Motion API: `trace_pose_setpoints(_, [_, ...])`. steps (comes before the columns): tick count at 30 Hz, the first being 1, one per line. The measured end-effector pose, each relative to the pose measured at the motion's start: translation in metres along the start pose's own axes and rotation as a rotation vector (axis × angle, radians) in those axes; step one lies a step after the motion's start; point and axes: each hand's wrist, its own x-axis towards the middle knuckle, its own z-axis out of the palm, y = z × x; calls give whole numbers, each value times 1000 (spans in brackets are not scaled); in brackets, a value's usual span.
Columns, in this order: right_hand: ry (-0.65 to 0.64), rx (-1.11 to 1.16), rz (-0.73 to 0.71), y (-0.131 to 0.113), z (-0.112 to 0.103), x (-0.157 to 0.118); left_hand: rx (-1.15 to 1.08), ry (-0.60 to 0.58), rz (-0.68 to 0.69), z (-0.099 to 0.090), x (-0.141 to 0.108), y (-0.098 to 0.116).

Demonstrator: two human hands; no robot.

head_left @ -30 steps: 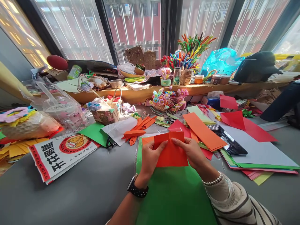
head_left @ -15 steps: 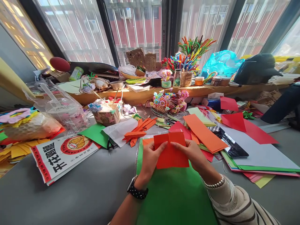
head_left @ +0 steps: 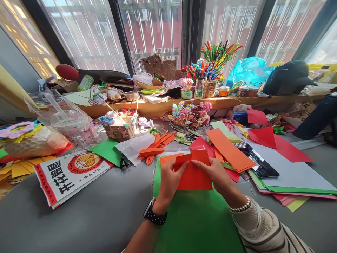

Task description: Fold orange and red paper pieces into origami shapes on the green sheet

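An orange-red sheet of paper [head_left: 196, 177] is held up between my hands, with a split at the middle of its top edge. My left hand [head_left: 170, 179] pinches it on the left side of that split, thumb in front. On the right side my right hand [head_left: 218, 174] pinches it the same way, its thumb close to the left one. The fingers behind the paper are hidden. Beneath both hands lies a green mat [head_left: 195, 221]. Behind the paper, another orange sheet [head_left: 165, 159] shows at the mat's far left corner.
Folded orange paper pieces [head_left: 155, 147] lie beyond my left hand. Orange strips [head_left: 229, 149], a phone [head_left: 259, 161] and stacked coloured paper [head_left: 292, 172] are at the right. A printed paper bag [head_left: 76, 172] rests at the left. Pipe cleaners [head_left: 210, 68] stand on the sill.
The paper's left half has tilted and shifted right, so the two halves are now uneven at the split. My left hand has moved slightly right; the right hand has barely moved.
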Motion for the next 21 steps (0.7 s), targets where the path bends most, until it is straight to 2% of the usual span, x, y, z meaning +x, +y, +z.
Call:
trace_pose_setpoints(5, [-29, 59, 36, -1, 1, -1, -12, 14, -10, 0, 0, 1])
trace_pose_setpoints(11, [62, -67, -45, 3, -2, 2, -164, -125, -155, 0, 2, 0])
trace_pose_setpoints(14, [102, -162, -86, 4, -3, 3, -145, -161, -179, -1, 3, -2])
trace_pose_setpoints(17, [90, -206, -95, 3, -3, 2, -47, -129, -127, -1, 2, -1])
trace_pose_setpoints(21, [62, -157, -93, 2, -2, 1, 96, -73, 6, 0, 0, 2])
